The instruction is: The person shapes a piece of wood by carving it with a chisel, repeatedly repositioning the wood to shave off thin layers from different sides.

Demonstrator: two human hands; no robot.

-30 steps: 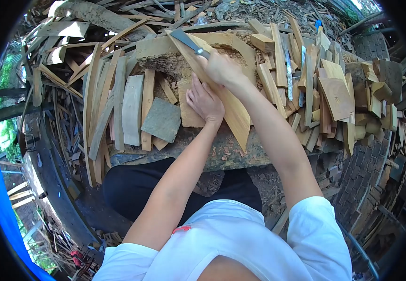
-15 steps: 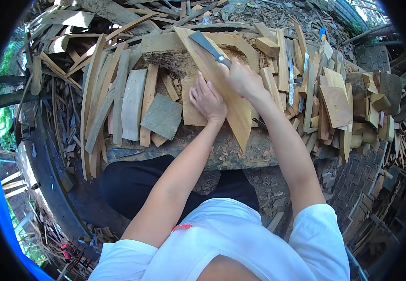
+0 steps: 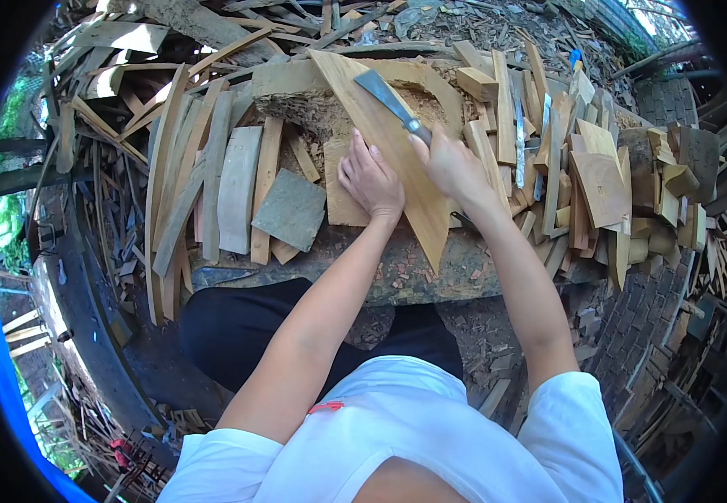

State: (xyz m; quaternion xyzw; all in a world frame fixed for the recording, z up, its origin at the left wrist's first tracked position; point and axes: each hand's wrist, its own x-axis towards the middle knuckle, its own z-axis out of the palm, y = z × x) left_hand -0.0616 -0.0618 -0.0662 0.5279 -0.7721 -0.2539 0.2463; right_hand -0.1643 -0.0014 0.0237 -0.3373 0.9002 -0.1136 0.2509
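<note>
A wooden board point(image 3: 393, 151) with a pointed lower end stands at a slant in front of me, leaning against a rough wood block point(image 3: 296, 82). My left hand point(image 3: 372, 178) holds its left edge, fingers close together. In my right hand point(image 3: 456, 168) is the handle of a knife point(image 3: 387, 99) with a broad grey blade. The blade points up and to the left, overlapping the face of the board in this view. Part of the handle is hidden by my fingers. Near my left hand lies a square grey stone slab point(image 3: 290, 210).
Upright wood strips point(image 3: 187, 168) line the left side, and cut wood pieces point(image 3: 602, 189) crowd the right. Shavings lie on the log bench point(image 3: 380, 281) before my knees. A dark flat blade point(image 3: 223, 275) rests on its left end.
My right hand and the knife have moved down and to the right along the board. My left hand and the board have stayed almost in place.
</note>
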